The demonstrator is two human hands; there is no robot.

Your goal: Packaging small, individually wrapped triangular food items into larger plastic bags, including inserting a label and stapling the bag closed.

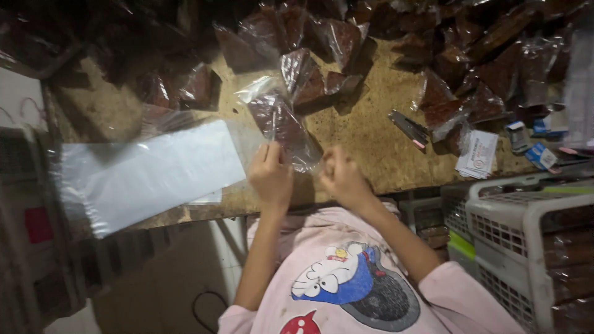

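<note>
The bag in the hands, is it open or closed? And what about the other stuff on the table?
Bag: holds a brown block, top end gripped by both hands, whether sealed cannot be told.
Left hand: fingers pinched on the bag.
Right hand: closed at the bag's edge.
Empty bags: flat, stacked, overhanging the table edge.
Wrapped blocks: piled loosely.
Basket: holds wrapped blocks.

packing workshop | worn worktable [365, 133] | heaps of bagged brown pieces [470, 55] | plastic crates [526, 229]
</note>
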